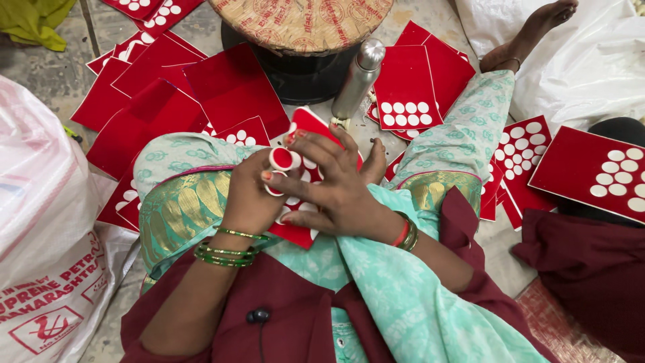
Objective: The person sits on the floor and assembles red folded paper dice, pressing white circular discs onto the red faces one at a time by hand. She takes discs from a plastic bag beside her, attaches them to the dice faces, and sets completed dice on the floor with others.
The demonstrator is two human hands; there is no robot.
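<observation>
The person sits cross-legged on the floor, both hands working over the lap. The left hand (pixel 250 195) pinches a small red disc (pixel 283 159) with a white rim between thumb and fingertips, closed on it. The right hand (pixel 332 181) lies with fingers spread across a red sheet (pixel 310 124) that rests on the knees, pressing it flat; whether it grips the sheet's edge cannot be told.

Judging from this, the step is punching or peeling discs out of the sheet, and it goes best if the flat hand holds the card steady close to the disc while the other lifts straight, so the thin card does not tear or crease.

The sheets look like velvety red card, matt and stiff, with neat rows of round white holes. More red sheets (pixel 232 87) lie scattered about, some punched (pixel 405 114). A smooth steel bottle (pixel 358 77) stands just beside a woven round stool (pixel 302 23). A white plastic sack (pixel 40 222) sits at the left
</observation>
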